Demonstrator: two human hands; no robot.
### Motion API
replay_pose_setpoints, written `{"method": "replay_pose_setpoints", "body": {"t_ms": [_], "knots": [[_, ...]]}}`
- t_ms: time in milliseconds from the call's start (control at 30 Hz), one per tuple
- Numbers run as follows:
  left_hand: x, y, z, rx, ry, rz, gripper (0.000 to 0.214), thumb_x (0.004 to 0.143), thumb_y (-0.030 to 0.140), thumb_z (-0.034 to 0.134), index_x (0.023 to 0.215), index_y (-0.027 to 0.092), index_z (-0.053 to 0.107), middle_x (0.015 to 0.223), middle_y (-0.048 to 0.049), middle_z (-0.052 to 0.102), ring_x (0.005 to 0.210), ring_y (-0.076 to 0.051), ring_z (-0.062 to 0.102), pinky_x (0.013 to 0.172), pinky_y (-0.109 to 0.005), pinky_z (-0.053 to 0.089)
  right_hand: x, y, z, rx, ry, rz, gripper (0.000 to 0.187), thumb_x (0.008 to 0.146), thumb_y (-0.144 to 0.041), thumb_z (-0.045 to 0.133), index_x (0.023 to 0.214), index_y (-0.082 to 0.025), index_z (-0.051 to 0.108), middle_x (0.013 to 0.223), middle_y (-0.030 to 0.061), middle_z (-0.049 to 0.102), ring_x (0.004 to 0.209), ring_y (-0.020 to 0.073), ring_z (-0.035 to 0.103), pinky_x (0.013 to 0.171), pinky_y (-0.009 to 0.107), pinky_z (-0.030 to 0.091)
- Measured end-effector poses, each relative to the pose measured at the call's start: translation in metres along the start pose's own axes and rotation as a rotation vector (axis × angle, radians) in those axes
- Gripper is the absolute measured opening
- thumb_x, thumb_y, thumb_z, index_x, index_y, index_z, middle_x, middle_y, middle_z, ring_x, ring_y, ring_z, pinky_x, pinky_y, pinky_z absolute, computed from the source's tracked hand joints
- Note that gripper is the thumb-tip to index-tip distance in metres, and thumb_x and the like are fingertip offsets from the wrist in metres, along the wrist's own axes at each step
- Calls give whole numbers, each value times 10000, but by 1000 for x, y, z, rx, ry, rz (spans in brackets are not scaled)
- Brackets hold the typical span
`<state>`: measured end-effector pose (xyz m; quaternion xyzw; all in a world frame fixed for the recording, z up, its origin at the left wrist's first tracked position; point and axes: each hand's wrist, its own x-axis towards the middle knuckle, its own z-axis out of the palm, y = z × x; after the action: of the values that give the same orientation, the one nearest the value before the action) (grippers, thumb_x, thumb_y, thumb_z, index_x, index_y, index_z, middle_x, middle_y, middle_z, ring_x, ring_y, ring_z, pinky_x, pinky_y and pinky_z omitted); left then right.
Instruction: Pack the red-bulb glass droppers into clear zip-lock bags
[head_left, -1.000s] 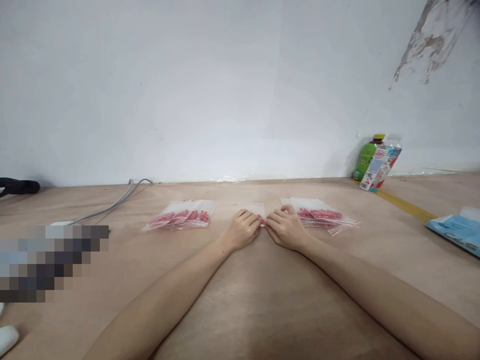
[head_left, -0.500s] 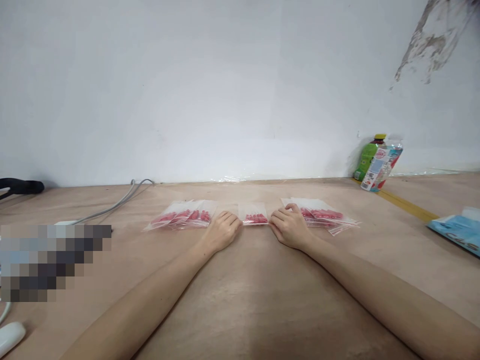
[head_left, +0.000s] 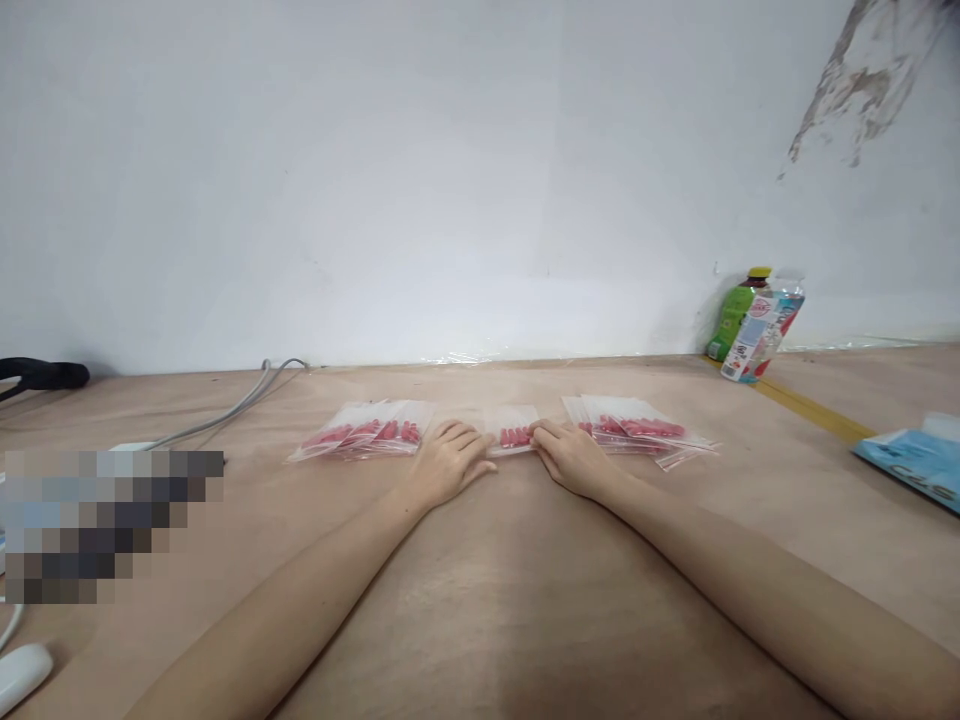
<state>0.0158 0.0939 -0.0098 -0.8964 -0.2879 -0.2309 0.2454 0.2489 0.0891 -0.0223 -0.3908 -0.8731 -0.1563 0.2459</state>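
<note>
A small clear bag with red pieces inside lies on the wooden table between my hands. My left hand rests flat at the bag's left edge, fingers stretched out and touching it. From the other side, my right hand reaches in with its fingertips pressed together on the bag's right edge. A pile of similar filled bags sits just left of my left hand. Another pile of filled bags lies right behind my right hand.
Two drink bottles stand against the white wall at the right. A blue packet lies at the right edge. On the left are a grey cable, a black object, a blurred patch and a white object.
My hands first parted, uncovering the small bag, then came back in. The left hand's fingers have flattened onto the bag's left edge, and the right hand's fingertips have slid left along it.
</note>
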Motion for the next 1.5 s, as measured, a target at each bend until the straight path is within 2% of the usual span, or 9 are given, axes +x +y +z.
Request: {"method": "replay_pose_setpoints", "body": {"t_ms": [233,400,533,667,900,1133,1267,1367,1500], "knots": [[-29,-10,-24,164,-8,-300,372,851,368,433,1089,105,546,1137,-185,532,1127,-335,406,975,-564,160,0,13,-15,10,124,-7,220,781,-40,384,892,-172,521,1109,82,580,952,192,540,812,301,390],[-46,-20,-33,393,-141,-508,505,797,472,438,1093,76,542,1184,-218,490,1195,-354,327,994,-583,19,-12,40,-39,-61,172,139,169,790,-89,384,856,-172,515,998,99,619,875,203,560,746,296,390],[-46,-21,-31,357,-198,-524,509,818,475,386,1078,72,556,1083,-198,569,1140,-338,400,995,-583,-10,-37,54,-50,-184,23,306,164,800,-132,364,823,-168,522,843,87,630,710,197,563,616,281,354],[-41,-18,-28,240,-169,-486,444,833,445,380,1024,101,587,1035,-167,604,1117,-323,433,1006,-567,1,-61,59,-57,-229,-90,331,185,783,-145,364,851,-151,536,793,74,626,654,180,552,577,275,316],[-39,-19,-29,63,-149,-413,345,825,398,442,1039,159,571,1032,-136,619,1029,-301,515,978,-589,132,-60,44,-69,-259,65,142,327,726,-432,508,925,-179,562,998,106,608,917,259,517,812,401,274],[-8,14,-6,-183,-118,-299,339,828,290,490,1141,162,513,1133,-98,577,1064,-224,509,942,-422,358,-23,-2,-46,-72,9,-65,160,795,-259,469,870,-178,585,907,82,605,858,198,509,775,346,296],[11,33,9,-311,-73,-241,405,804,269,531,1188,154,472,1194,-81,531,1106,-179,480,953,-321,387,0,-9,-21,40,-42,-112,231,769,-194,478,983,-174,562,951,80,578,862,178,511,738,308,322],[10,30,9,-364,-39,-253,456,783,299,564,1193,125,470,1206,-118,511,1102,-206,485,927,-337,418,9,-4,-6,68,-40,-112,255,765,-176,472,1007,-164,552,967,77,573,840,163,523,739,299,335],[0,14,4,-413,-36,-246,324,809,263,536,1117,166,549,1118,-79,581,996,-183,564,852,-309,478,7,-1,2,15,-9,-97,180,810,-148,418,847,-148,594,847,67,593,782,149,528,721,283,346]]}}
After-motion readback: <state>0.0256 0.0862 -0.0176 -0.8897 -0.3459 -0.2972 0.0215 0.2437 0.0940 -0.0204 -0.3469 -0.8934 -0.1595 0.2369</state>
